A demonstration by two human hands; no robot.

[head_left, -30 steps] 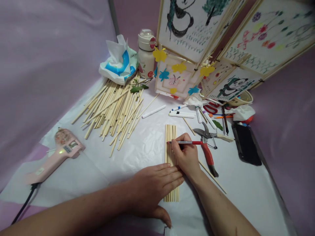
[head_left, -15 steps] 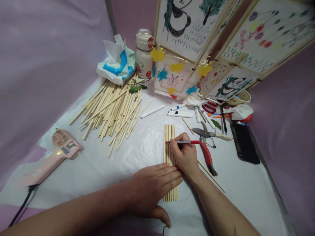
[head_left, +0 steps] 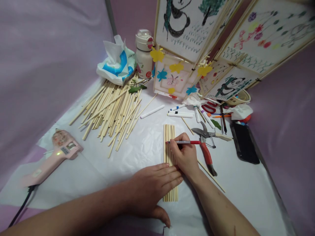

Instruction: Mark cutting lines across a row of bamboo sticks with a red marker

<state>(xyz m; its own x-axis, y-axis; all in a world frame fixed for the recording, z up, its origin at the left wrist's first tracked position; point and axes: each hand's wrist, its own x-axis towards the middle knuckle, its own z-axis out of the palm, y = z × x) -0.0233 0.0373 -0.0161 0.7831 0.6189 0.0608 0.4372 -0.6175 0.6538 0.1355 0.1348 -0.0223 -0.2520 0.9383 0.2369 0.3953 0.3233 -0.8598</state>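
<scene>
Several thin wooden sticks (head_left: pixel 169 193) lie side by side in a flat row on the white-covered table. Across their middle my left hand (head_left: pixel 157 183) rests flat, fingers stretched out and thumb spread toward the table's front. A red pen (head_left: pixel 184 142) is pinched in my right hand (head_left: pixel 184 155), held almost level. Its tip meets the sticks on the left side of the row, above my left hand. The right hand's lower edge lies over the sticks' right side, close to the left fingertips.
Red-handled pruning shears (head_left: pixel 206 152) and a black phone (head_left: pixel 245 144) lie to the right. A loose stick pile (head_left: pixel 110 114), a tissue pack (head_left: pixel 118 65) and a bottle (head_left: pixel 144 55) stand back left. A pink glue gun (head_left: pixel 54 157) lies left. Markers (head_left: pixel 180 115) and a drawn-panel lantern (head_left: pixel 174 75) are behind.
</scene>
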